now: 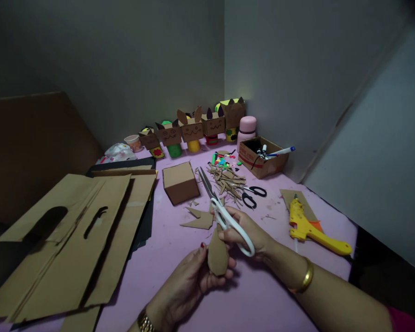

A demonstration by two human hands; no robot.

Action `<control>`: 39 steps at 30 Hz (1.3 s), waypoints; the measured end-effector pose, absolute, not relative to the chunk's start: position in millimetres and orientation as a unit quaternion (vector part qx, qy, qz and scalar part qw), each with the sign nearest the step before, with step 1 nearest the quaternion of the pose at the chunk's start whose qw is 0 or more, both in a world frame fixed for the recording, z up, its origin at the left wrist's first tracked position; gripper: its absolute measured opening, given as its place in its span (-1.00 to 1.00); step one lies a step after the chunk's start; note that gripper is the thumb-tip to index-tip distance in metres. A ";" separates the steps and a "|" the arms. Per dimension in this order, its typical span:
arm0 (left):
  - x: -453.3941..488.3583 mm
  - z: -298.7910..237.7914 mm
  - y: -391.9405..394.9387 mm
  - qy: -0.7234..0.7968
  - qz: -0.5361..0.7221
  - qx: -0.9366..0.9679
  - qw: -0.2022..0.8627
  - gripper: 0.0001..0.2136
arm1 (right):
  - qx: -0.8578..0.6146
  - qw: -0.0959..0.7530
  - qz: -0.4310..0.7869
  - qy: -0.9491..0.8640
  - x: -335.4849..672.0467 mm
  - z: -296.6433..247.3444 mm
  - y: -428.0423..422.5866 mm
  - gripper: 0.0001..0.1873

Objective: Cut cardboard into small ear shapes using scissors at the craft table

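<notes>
My left hand (190, 274), with a watch on its wrist, holds a small rounded cardboard cutout (217, 256) from below and the side. Its fingertips show along the cutout's right edge. My right hand (252, 230), a gold bangle on the wrist, grips white-handled scissors (234, 223). The blades point away from me and look nearly closed. Thumb and fingers of the right hand also reach the top of the cutout. Just beyond lies a cardboard offcut (200, 220) with pointed ends. A closed cardboard box (181, 182) stands behind it.
Large cardboard sheets (76, 249) cover the left side. Thin scraps (226, 180) and black-handled scissors (251, 196) lie mid-table. A yellow glue gun (314, 233) rests at right, below a box of pens (263, 159). Several box-headed figures (192, 131) and a pink flask (247, 129) stand behind.
</notes>
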State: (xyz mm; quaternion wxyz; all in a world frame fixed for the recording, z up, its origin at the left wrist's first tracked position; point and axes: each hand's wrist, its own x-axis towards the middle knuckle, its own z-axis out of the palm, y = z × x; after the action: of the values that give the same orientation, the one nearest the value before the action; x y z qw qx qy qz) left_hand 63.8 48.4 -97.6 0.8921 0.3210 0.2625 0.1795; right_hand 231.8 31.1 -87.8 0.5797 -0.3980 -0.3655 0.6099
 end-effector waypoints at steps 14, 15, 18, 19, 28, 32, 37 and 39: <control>68.2 -99.1 49.0 0.326 0.261 0.469 0.778 -0.73 | -0.424 0.609 0.556 -0.374 230.4 -96.3 33.2 -0.51; 67.8 -98.3 49.0 0.332 0.272 0.471 0.771 -0.73 | -0.423 0.611 0.556 -0.373 230.6 -97.2 32.9 -0.50; 66.7 -97.7 48.4 0.338 0.291 0.494 0.747 -0.75 | -0.416 0.601 0.568 -0.379 228.3 -99.1 30.7 -0.43; 66.6 -98.4 47.8 0.334 0.295 0.506 0.739 -0.77 | -0.412 0.591 0.577 -0.385 226.4 -99.6 29.5 -0.41; 63.5 -103.3 50.2 0.302 0.300 0.560 0.711 -0.82 | -0.426 0.547 0.591 -0.413 218.9 -99.3 25.9 -0.43; 59.3 -100.0 58.0 0.352 0.321 0.568 0.672 -0.81 | -0.426 0.559 0.567 -0.430 223.9 -98.1 27.6 -0.43; 60.2 -98.1 61.9 0.368 0.323 0.523 0.698 -0.80 | -0.403 0.574 0.598 -0.388 225.7 -100.4 29.6 -0.39; 60.9 -97.0 62.2 0.367 0.336 0.516 0.697 -0.81 | -0.401 0.579 0.605 -0.371 226.5 -101.7 30.8 -0.38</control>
State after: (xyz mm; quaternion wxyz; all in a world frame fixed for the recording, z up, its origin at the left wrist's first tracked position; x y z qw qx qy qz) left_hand 60.9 62.2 -97.0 0.6971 0.5163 0.3670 0.3358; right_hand 226.5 30.8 -101.7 0.5793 -0.4015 -0.3710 0.6047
